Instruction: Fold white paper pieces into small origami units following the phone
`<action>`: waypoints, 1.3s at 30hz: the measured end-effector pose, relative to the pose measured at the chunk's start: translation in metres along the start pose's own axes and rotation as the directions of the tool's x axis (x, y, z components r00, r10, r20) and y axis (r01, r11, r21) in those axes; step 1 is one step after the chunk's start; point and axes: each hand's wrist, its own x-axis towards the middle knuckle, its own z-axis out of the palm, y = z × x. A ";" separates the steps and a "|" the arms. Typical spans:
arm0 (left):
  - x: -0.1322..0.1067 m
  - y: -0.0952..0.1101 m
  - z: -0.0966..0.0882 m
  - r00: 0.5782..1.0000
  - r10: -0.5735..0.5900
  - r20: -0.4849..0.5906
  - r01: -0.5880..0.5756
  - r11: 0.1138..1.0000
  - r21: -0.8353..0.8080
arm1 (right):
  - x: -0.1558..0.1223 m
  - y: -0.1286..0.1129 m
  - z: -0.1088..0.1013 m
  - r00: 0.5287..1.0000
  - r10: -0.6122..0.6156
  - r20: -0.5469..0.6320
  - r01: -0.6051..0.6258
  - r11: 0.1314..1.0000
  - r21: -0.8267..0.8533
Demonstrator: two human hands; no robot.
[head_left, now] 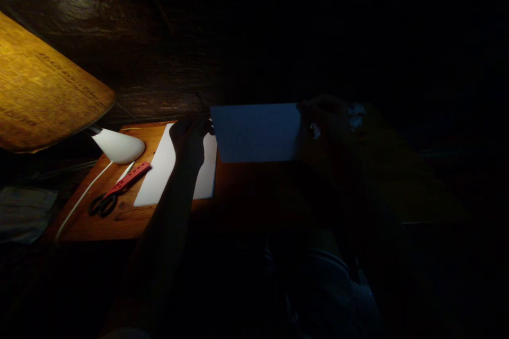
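A sheet of paper (258, 133), shaded blue-grey, is held up over the table between my two hands. My left hand (189, 137) is dark against the lamp light, its fingers closed at the sheet's left edge. At the upper right corner, my right hand (324, 111) pinches the paper; deep shadow hides most of its fingers. Behind my left hand and forearm lies a white stack of paper (159, 175) on the lit part of the table.
A lamp with a yellow shade (47, 90) and white base (121, 146) stands at the left, its white cord (81, 198) running off the wooden table (131, 225). Scissors with black handles (104, 205) lie by a red perforated strip (129, 179). Crumpled paper (357, 115) is at the right.
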 end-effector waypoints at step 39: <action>-0.053 -0.014 0.046 0.526 -0.245 0.814 -0.674 0.464 0.575 | -0.049 0.017 0.052 0.725 0.084 0.683 0.600 0.411 -0.687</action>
